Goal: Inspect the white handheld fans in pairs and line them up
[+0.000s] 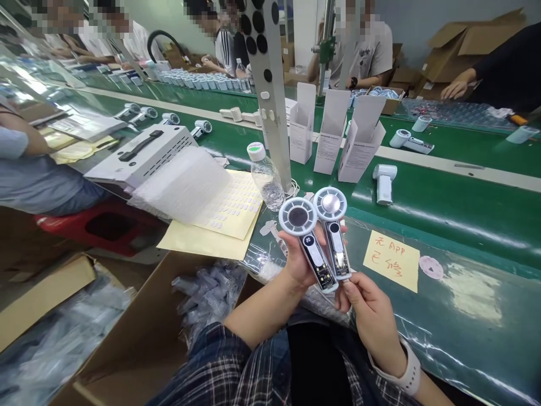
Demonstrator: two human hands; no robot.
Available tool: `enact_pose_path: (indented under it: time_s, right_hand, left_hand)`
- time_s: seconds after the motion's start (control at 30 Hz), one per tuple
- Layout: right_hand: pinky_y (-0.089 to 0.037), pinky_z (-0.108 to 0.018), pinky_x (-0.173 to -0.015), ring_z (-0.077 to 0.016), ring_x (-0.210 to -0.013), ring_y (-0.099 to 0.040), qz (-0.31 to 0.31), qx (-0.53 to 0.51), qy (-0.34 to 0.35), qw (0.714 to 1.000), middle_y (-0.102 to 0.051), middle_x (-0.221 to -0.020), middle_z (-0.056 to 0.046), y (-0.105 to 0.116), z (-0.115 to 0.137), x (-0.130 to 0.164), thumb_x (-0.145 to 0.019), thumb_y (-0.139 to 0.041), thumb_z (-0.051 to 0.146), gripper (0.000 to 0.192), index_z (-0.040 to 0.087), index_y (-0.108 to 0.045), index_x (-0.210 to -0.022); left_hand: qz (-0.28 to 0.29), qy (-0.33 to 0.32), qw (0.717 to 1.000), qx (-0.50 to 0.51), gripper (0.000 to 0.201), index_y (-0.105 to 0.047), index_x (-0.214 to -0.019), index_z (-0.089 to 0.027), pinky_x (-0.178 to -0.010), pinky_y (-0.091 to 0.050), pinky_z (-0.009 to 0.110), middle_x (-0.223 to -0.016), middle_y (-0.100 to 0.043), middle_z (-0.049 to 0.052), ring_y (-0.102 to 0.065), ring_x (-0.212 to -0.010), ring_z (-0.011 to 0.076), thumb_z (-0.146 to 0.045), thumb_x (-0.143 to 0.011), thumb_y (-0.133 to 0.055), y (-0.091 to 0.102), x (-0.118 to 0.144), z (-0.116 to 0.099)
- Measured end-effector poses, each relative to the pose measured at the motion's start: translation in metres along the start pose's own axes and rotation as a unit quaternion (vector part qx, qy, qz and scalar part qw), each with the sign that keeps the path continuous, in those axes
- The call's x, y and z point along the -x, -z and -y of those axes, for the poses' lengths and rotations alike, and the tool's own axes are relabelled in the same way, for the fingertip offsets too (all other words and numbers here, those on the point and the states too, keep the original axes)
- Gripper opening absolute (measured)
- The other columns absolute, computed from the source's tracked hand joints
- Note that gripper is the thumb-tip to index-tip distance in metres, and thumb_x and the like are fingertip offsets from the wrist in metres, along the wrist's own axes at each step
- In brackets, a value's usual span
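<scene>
A dark-centred fan (pixel 310 251) (its display reads 20) and a silver-centred fan (pixel 337 239) are held side by side over the near edge of the bench (pixel 460 352). The left hand (pixel 299 259) wraps both handles; the right hand (pixel 372 307), wearing a pale watch (pixel 409 369), pinches the silver one's lower end. Beyond stand a bottle (pixel 267 181) and three boxes (pixel 328 151). A yellow note (pixel 391 260) lies to the right.
</scene>
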State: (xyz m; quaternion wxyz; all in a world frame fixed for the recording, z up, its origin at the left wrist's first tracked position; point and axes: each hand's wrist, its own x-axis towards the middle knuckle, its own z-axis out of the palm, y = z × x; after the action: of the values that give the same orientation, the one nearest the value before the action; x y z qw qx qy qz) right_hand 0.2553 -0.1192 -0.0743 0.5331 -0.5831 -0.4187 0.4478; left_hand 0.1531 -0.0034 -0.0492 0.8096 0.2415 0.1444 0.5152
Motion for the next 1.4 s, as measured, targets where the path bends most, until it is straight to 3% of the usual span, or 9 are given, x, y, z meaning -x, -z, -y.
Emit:
enact_pose_path:
  time_s: [0.2,0.43,0.53,0.73,0.83,0.97,1.1,1.3,1.4]
  right_hand:
    - [-0.045,-0.029,-0.052,-0.0168,-0.047,-0.056,-0.045,-0.095,-0.038,0.994,-0.053,-0.05,0.003,-0.007,-0.009,-0.003,-0.096,-0.063,0.071,0.054,0.024,-0.055,-0.071]
    - [-0.057,-0.041,-0.091,-0.0268,-0.103,-0.068,0.051,0.206,0.134,0.968,-0.071,-0.114,-0.013,0.017,0.004,-0.009,-0.107,-0.044,0.057,0.049,0.023,-0.061,-0.076]
    - [-0.054,-0.045,-0.105,-0.0309,-0.115,-0.068,0.152,0.428,0.065,0.889,-0.074,-0.118,-0.012,0.064,0.02,-0.064,-0.103,-0.053,0.056,0.044,0.024,-0.072,-0.08]
    - [-0.039,-0.055,-0.119,-0.0412,-0.145,-0.05,-0.074,0.607,-0.049,0.79,-0.04,-0.161,-0.031,0.127,0.039,-0.211,-0.104,-0.048,0.024,0.05,0.009,-0.058,-0.151]
    - [-0.047,-0.048,-0.11,-0.038,-0.133,-0.06,-0.067,0.632,-0.057,0.77,-0.043,-0.157,-0.032,0.118,0.033,-0.219,-0.1,-0.044,0.015,0.054,0.006,-0.058,-0.152]
    - [-0.056,-0.039,-0.089,-0.0283,-0.098,-0.073,0.021,0.65,-0.046,0.758,-0.066,-0.13,-0.022,0.102,0.04,-0.157,-0.099,-0.048,0.017,0.047,0.015,-0.071,-0.14]
    - [-0.053,-0.047,-0.086,-0.039,-0.105,-0.069,0.032,0.709,0.038,0.703,-0.072,-0.116,-0.025,0.065,0.067,-0.109,-0.104,-0.05,0.03,0.049,0.012,-0.061,-0.149]
    - [-0.05,-0.033,-0.077,-0.0267,-0.095,-0.071,0.124,0.675,0.117,0.718,-0.076,-0.101,-0.014,-0.035,0.059,-0.156,-0.103,-0.058,0.024,0.02,0.014,-0.075,-0.108]
    - [-0.05,-0.035,-0.076,-0.0257,-0.089,-0.071,0.139,0.671,0.133,0.716,-0.075,-0.095,-0.012,-0.038,0.052,-0.162,-0.101,-0.055,0.013,0.022,0.015,-0.077,-0.103]
  left_hand:
    - [-0.015,-0.036,0.997,-0.059,0.084,-0.061,-0.061,-0.02,-0.083,-0.062,0.041,-0.11,-0.077,0.013,-0.073,-0.106,0.0341,-0.102,-0.046,-0.07,0.005,0.002,0.015]
    - [-0.029,-0.121,0.992,-0.014,0.073,-0.067,-0.069,-0.021,-0.088,-0.062,0.038,-0.109,-0.079,0.006,-0.075,-0.099,0.0262,-0.093,-0.062,-0.073,0.007,-0.009,-0.006]
    - [-0.007,-0.155,0.987,-0.033,0.072,-0.068,-0.069,-0.02,-0.092,-0.063,0.042,-0.109,-0.079,0.008,-0.076,-0.098,0.0273,-0.091,-0.066,-0.072,0.017,-0.008,-0.028]
    - [0.009,-0.137,0.987,-0.087,0.079,-0.068,-0.067,-0.018,-0.092,-0.066,0.047,-0.114,-0.079,0.014,-0.077,-0.104,0.0353,-0.097,-0.061,-0.069,0.044,0.021,-0.047]
    - [0.0,-0.114,0.987,-0.116,0.08,-0.069,-0.068,-0.017,-0.093,-0.065,0.049,-0.104,-0.08,0.014,-0.078,-0.099,0.0353,-0.097,-0.058,-0.071,0.06,0.033,-0.057]
    - [-0.016,-0.088,0.99,-0.108,0.078,-0.069,-0.071,-0.017,-0.085,-0.066,0.045,-0.097,-0.08,0.011,-0.078,-0.086,0.0292,-0.094,-0.059,-0.074,0.078,0.037,-0.068]
    - [-0.018,-0.049,0.996,-0.069,0.074,-0.071,-0.072,-0.017,-0.077,-0.065,0.035,-0.1,-0.081,0.012,-0.078,-0.084,0.0249,-0.09,-0.06,-0.078,0.074,0.034,-0.058]
    - [0.002,0.031,0.999,0.009,0.075,-0.07,-0.073,-0.017,-0.085,-0.066,0.044,-0.093,-0.08,0.012,-0.079,-0.095,0.0331,-0.09,-0.062,-0.076,0.051,0.038,-0.04]
    - [0.007,0.052,0.998,0.023,0.074,-0.069,-0.073,-0.016,-0.088,-0.065,0.042,-0.098,-0.08,0.012,-0.078,-0.1,0.0323,-0.089,-0.064,-0.077,0.052,0.045,-0.04]
